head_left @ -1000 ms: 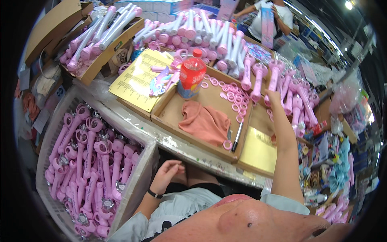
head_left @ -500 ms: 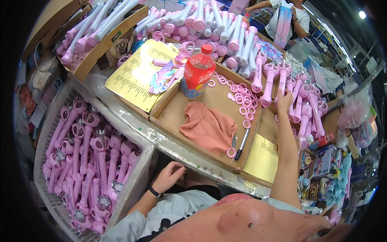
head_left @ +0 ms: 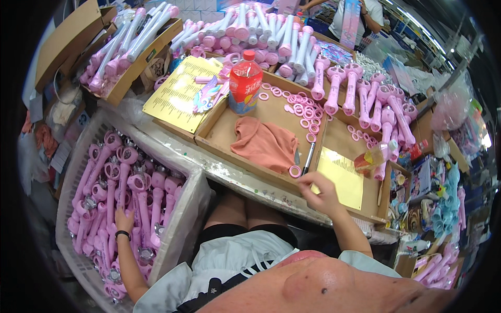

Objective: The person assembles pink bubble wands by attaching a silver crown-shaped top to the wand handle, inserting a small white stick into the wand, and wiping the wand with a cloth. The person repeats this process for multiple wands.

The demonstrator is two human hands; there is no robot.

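Person sits at a cluttered bench, knees under the edge. Left hand (head_left: 123, 220) is down in the white crate (head_left: 180, 229) at their left side, resting on the pile of pink wands (head_left: 125, 182) w/ fingers spread flat over them, not closed round any one. Black band on that wrist.

Right hand (head_left: 322, 192) is up at the near edge of the cardboard tray (head_left: 224, 125), fingers curled in; thumb and forefinger seem to pinch smth small, can't tell what. Just beside the fingertips, to the left, lies a single pink ring (head_left: 295, 170) on the tray rim, apart from the hand. A dark pen-like tool (head_left: 309, 158) lies just beyond the hand, next to a yellow sheet (head_left: 342, 176).

In the tray: an orange cloth (head_left: 265, 144) crumpled in the middle, loose pink rings (head_left: 302, 107) scattered toward the far right corner, a red-capped bottle (head_left: 245, 82) standing upright at the far side. Left of that, a bigger yellow printed sheet (head_left: 180, 91). Beyond, rows of finished pink wands (head_left: 360, 94) stand/lean along the back, more stacked in a cardboard box (head_left: 130, 68) at far left. Another person in a white top (head_left: 360, 21) stands at the far end.
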